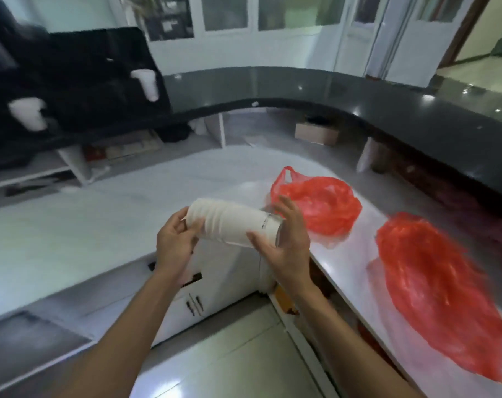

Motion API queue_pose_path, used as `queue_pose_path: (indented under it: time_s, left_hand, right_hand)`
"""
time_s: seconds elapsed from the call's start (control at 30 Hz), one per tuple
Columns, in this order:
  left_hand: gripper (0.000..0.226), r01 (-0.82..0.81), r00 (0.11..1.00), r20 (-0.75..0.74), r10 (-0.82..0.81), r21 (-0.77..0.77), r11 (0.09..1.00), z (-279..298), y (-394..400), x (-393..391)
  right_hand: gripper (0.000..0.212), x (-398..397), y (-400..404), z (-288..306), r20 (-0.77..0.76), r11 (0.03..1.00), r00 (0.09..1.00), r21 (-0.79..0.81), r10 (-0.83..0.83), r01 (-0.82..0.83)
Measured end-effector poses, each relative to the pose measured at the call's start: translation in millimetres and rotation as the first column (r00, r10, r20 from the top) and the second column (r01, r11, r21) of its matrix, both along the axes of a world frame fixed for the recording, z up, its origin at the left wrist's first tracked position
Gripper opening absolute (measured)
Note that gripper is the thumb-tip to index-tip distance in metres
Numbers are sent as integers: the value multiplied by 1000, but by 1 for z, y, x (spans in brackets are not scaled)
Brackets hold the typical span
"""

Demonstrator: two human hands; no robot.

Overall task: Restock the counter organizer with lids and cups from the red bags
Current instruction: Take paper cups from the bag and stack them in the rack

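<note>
I hold a stack of white paper cups (232, 222) lying sideways in the air over the white counter's inner corner. My left hand (176, 244) grips its left end and my right hand (287, 242) wraps its right end. Two red plastic bags lie on the right counter: a crumpled one (321, 206) just behind my right hand and a larger flattened one (442, 305) nearer me. The black counter organizer (80, 81) stands at the far left on the dark raised counter, with white cups (147, 81) poking from its front.
A dark curved raised counter (359, 90) runs along the back and right. The white work surface (100, 219) spreads left below it. White cabinet doors (215, 288) and tiled floor (229, 354) lie under my arms. A cardboard box (315, 133) sits on a shelf beneath the raised counter.
</note>
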State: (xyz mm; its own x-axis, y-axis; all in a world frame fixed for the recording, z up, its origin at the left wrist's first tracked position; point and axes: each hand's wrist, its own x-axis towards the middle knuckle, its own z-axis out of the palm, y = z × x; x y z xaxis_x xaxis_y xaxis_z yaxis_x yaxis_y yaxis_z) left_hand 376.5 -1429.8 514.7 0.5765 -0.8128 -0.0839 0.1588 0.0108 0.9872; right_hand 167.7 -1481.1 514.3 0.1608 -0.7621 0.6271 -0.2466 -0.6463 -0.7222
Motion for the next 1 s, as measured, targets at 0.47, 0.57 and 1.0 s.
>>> queue_pose_path:
  time_s: [0.47,0.57,1.0]
  left_hand:
    - [39,-422,820,428,380,4,907,65,302,276]
    - [41,-512,691,628,358,75,855,66,351,304]
    - [36,-658,238,967,-86,226,718,107,363,415]
  right_hand:
    - [65,310,176,28,-215,751,775,-199,594,-630]
    - [69,345,186,40,-201,726,763,-235,615,-647]
    - [65,485,169,84,-232,701,763,-302,603,-646]
